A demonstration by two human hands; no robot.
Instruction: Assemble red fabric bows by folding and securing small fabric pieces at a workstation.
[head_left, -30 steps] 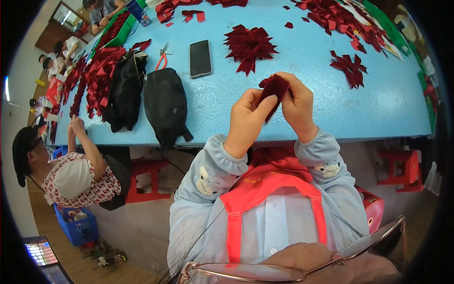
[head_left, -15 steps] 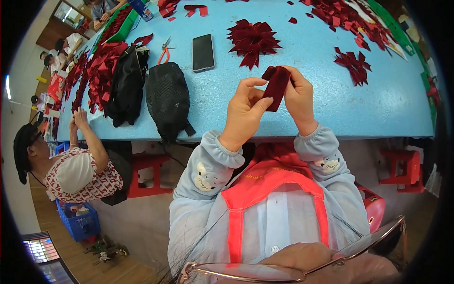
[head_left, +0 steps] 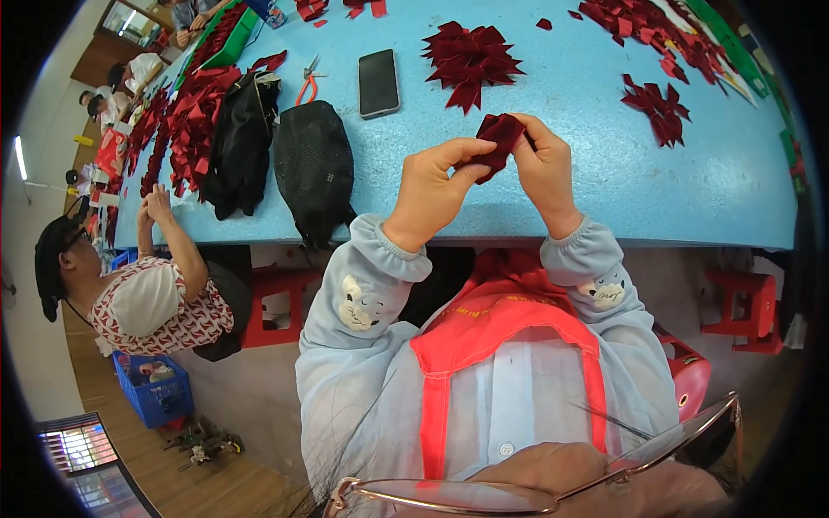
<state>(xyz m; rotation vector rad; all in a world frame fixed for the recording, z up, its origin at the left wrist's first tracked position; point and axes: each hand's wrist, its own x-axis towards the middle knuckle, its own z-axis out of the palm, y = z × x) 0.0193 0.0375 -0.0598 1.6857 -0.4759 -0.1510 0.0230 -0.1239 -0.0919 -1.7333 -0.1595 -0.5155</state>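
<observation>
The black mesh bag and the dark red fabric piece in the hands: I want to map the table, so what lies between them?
In the head view, only bare blue table separates the black mesh bag from the dark red fabric piece.

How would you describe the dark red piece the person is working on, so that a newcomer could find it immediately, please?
Start at the long blue table and find its near edge, where two bare hands meet. Between the left hand and the right hand sits a small folded dark red fabric piece. Unlike the finished spiky red bow and the loose scraps lying flat, it is pinched in fingers, lifted off the table.
</observation>
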